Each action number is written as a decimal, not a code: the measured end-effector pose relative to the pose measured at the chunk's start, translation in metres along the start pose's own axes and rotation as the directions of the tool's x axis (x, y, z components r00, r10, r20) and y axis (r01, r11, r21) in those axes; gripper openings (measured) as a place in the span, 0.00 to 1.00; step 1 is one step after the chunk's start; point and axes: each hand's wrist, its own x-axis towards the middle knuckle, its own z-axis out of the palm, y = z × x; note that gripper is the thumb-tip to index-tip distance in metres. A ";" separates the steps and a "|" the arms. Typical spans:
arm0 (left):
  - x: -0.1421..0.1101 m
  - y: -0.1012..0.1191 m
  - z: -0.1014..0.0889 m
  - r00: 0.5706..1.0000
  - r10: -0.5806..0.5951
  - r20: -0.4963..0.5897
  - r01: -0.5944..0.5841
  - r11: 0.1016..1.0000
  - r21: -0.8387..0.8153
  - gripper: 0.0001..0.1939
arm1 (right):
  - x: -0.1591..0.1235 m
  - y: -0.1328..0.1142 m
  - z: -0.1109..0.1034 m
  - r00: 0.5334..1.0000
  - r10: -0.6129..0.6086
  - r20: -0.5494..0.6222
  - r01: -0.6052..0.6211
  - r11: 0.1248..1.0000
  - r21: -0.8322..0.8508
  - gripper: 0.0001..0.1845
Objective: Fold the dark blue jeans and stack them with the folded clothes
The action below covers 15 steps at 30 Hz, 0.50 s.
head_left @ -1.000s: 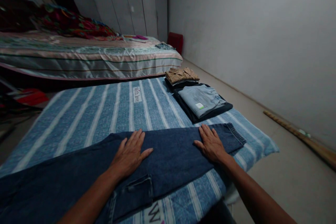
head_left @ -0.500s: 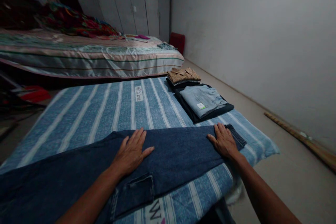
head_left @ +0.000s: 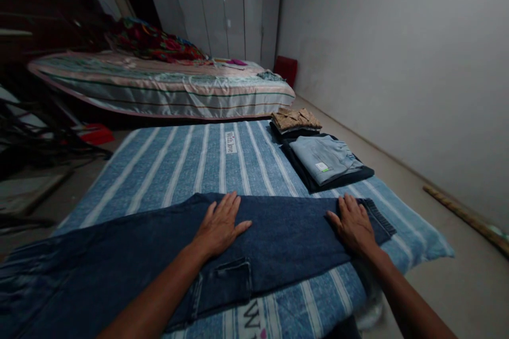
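Dark blue jeans (head_left: 286,233) lie flat and lengthwise across a blue-and-white striped bedspread (head_left: 186,161), a cargo pocket on the near side. My left hand (head_left: 220,226) rests flat on the denim above that pocket, thumb spread from the fingers. Near the ribbed cuff at the right end, my right hand (head_left: 353,225) presses flat on the same leg, its thumb apart. Neither hand grips anything. The waist end of the jeans reaches the lower left edge of view.
Beyond the jeans sit folded light blue jeans (head_left: 324,159) on a dark garment, and a folded tan patterned garment (head_left: 296,119) on a dark one. Another bed (head_left: 199,98) stands behind. A pale wall (head_left: 389,53) and a long pole (head_left: 465,217) are at right.
The view has swung slightly left, so everything appears shifted to the right. Both hands stay flat at about the same places on the jeans.
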 end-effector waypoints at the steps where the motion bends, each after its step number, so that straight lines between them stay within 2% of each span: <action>1: 0.000 0.001 -0.001 1.000 -0.003 0.008 0.003 1.000 0.003 0.39 | -0.001 -0.009 -0.003 0.999 -0.032 -0.009 0.032 0.999 0.011 0.38; 4: -0.001 0.002 -0.003 0.999 -0.015 0.039 0.015 1.000 0.012 0.39 | -0.002 -0.036 -0.011 0.991 -0.133 0.002 0.133 0.989 0.069 0.37; 7: -0.001 0.002 -0.004 0.999 -0.013 0.045 0.013 1.000 0.009 0.39 | -0.002 -0.046 -0.012 0.985 -0.163 0.048 0.157 0.982 0.103 0.39; 11: -0.002 0.000 -0.001 1.000 0.009 0.015 -0.009 1.000 -0.006 0.39 | -0.004 -0.021 -0.001 0.988 -0.120 0.094 0.113 0.991 0.078 0.39; 15: -0.002 0.000 0.001 1.000 0.003 0.010 -0.003 1.000 0.011 0.39 | -0.006 0.012 0.009 0.995 -0.070 0.077 0.067 0.997 0.032 0.38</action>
